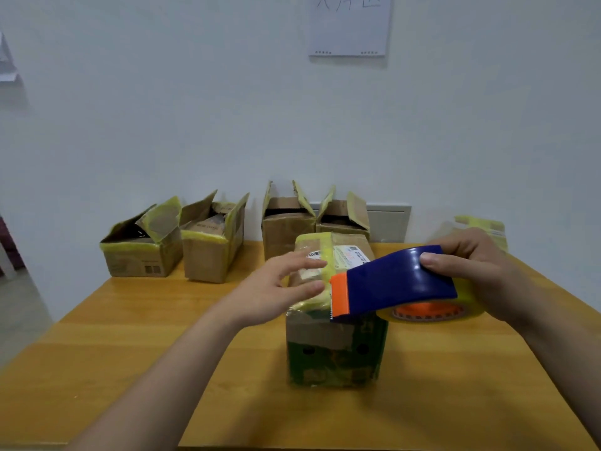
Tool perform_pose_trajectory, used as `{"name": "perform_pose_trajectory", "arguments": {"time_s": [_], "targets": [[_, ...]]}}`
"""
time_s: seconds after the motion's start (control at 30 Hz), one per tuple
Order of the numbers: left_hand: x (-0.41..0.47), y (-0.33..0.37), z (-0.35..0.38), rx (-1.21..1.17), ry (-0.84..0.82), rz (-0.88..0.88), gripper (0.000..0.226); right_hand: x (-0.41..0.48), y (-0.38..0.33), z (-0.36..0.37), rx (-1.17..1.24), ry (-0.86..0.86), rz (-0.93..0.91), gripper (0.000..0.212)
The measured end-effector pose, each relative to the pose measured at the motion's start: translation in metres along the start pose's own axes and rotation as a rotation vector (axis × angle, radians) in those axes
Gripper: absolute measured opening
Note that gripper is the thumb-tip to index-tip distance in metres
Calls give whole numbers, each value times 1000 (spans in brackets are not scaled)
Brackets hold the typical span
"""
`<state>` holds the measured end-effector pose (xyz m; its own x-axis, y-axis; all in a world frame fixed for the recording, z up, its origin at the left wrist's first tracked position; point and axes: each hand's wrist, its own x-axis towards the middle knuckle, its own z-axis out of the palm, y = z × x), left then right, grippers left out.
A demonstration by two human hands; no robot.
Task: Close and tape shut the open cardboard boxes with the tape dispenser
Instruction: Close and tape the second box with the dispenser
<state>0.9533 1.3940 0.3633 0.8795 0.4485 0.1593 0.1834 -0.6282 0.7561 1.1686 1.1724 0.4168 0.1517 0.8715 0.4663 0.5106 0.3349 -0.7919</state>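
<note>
The closed cardboard box stands near the middle of the table, a little toward the right edge. Its front face is printed green, and yellowish tape and a white shipping label cover its top. The left hand lies on the left part of that top, fingers nearly straight and spread, holding nothing. The right hand grips the blue tape dispenser, thumb on its near side and fingers curled over the back. The dispenser's orange cutter sits at the box's near top edge, close beside the left fingertips. The tape roll, with an orange core, hangs under the blue body, to the right of the box.

Four open boxes stand in a row along the far edge of the table, flaps raised: the far-left box, the second box, the third box and the fourth box. A blurred taped box shows near the far right corner, behind the right hand. A paper sheet hangs on the wall above.
</note>
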Motion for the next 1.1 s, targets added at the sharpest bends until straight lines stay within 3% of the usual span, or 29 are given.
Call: {"name": "perform_pose_trajectory", "arguments": {"time_s": [0.1,0.33,0.43,0.57,0.6,0.7,0.9,1.1], "targets": [[5,-11,15,-57,-94,29,59,-1,1,-2,-1,-7,36,23],[7,-24,14,-70,-98,35,55,0,1,-10,-48,3,64,31],[7,-25,13,-79,-106,24,54,-4,1,-14,-44,9,94,21],[7,-24,14,-66,-99,21,54,-11,3,-23,-50,7,119,23],[7,-24,14,-67,-94,23,55,-11,3,-26,-53,24,114,26],[5,-24,13,-71,-91,31,56,-16,7,-38,-73,85,97,66],[6,0,5,7,-109,-37,54,-22,17,-39,-86,98,120,44],[25,40,16,368,-41,57,42,-19,12,-36,-68,72,120,39]]}}
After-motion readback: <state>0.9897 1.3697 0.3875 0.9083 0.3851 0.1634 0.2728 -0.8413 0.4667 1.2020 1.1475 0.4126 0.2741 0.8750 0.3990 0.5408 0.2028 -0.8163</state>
